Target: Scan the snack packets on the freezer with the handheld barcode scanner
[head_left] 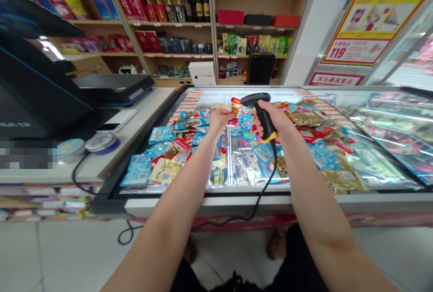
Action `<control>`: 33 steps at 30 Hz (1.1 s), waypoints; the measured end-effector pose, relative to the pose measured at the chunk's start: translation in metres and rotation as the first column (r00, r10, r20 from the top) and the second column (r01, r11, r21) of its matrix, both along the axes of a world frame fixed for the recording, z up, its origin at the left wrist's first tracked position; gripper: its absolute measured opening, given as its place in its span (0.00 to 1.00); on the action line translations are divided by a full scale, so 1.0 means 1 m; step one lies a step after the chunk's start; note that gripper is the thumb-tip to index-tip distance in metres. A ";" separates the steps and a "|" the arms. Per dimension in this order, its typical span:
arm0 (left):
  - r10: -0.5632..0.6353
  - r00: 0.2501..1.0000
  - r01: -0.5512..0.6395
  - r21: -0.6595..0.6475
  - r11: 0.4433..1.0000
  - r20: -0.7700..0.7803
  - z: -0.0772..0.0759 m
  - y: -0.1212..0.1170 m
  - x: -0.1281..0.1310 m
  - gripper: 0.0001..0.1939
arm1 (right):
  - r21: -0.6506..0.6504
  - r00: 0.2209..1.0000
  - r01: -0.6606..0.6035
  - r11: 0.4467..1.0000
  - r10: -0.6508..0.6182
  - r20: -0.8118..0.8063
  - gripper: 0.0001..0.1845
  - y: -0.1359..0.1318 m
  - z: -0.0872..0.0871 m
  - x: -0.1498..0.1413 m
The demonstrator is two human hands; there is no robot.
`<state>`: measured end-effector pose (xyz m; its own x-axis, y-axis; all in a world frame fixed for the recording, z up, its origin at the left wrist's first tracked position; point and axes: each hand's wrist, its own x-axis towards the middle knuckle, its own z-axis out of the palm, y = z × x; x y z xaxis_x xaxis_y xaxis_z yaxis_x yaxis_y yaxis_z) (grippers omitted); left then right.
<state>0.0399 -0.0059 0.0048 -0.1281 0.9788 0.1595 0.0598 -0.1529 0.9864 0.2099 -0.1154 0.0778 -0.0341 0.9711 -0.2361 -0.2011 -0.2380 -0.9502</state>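
Note:
My right hand [275, 120] grips the handle of a black barcode scanner [261, 111] with a yellow base, its head aimed left. A black cable [260, 193] runs down from it to the floor. My left hand [219, 118] is closed on a small orange and red snack packet [234, 107], held up just in front of the scanner's head. Both hands hover above a glass-topped chest freezer [237, 202] strewn with many blue, gold and red snack packets [162, 157].
A checkout counter [142, 116] stands at left with a black monitor [37, 93], a white device [117, 120] and tape rolls [101, 142]. Wooden shelves [209, 26] of boxes and bottles line the back. A second glass freezer [399, 134] lies to the right. A red and yellow poster [368, 21] hangs above.

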 end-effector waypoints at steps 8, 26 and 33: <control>-0.004 1.000 0.004 0.002 1.000 -0.020 -0.001 0.000 0.000 0.13 | 0.010 1.000 -0.001 1.000 0.001 0.005 0.19 0.003 -0.004 -0.001; 0.023 0.988 -0.019 0.028 0.999 -0.152 -0.004 -0.003 -0.002 0.13 | -0.005 1.000 -0.010 1.000 0.010 -0.003 0.21 0.011 -0.008 -0.004; 0.007 0.990 -0.006 0.009 1.000 -0.144 -0.007 -0.003 -0.003 0.14 | 0.009 0.998 0.015 1.000 -0.015 -0.063 0.23 0.013 -0.013 -0.005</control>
<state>0.0366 -0.0090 -0.0020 -0.1097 0.9766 0.1847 0.2022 -0.1601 0.9662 0.2047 -0.1028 0.0650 -0.0339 0.9739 -0.2246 -0.2645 -0.2254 -0.9377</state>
